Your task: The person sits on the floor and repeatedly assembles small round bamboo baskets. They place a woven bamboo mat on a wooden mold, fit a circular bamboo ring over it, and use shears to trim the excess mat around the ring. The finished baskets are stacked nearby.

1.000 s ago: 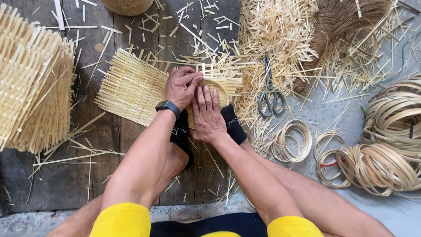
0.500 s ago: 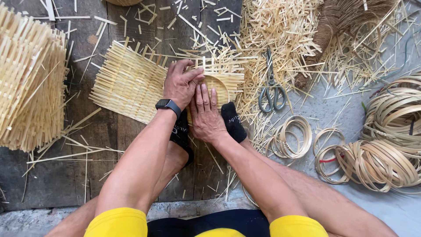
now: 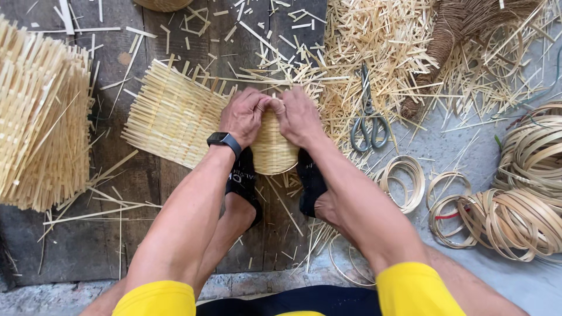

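A small round woven bamboo basket (image 3: pixel 272 151) sits between my two feet in black socks. My left hand (image 3: pixel 244 116), with a black watch on its wrist, grips the basket's left side. On the basket's right side, my right hand (image 3: pixel 299 116) grips it, and the thumbs of both hands meet over its top. The hands hide the upper part of the basket. A flat woven bamboo mat (image 3: pixel 173 114) lies just left of my left hand.
Grey scissors (image 3: pixel 367 114) lie right of my right hand amid loose bamboo sticks (image 3: pixel 374 41). Coils of bamboo strip (image 3: pixel 521 199) and single rings (image 3: pixel 403 181) lie at right. A stack of woven panels (image 3: pixel 38 123) stands at left. A brown fibre bundle (image 3: pixel 456 29) lies top right.
Both hands have shifted from lying flat, one above the other, on the basket to gripping its two sides, thumbs together on top. The rounded basket side now shows between the feet.
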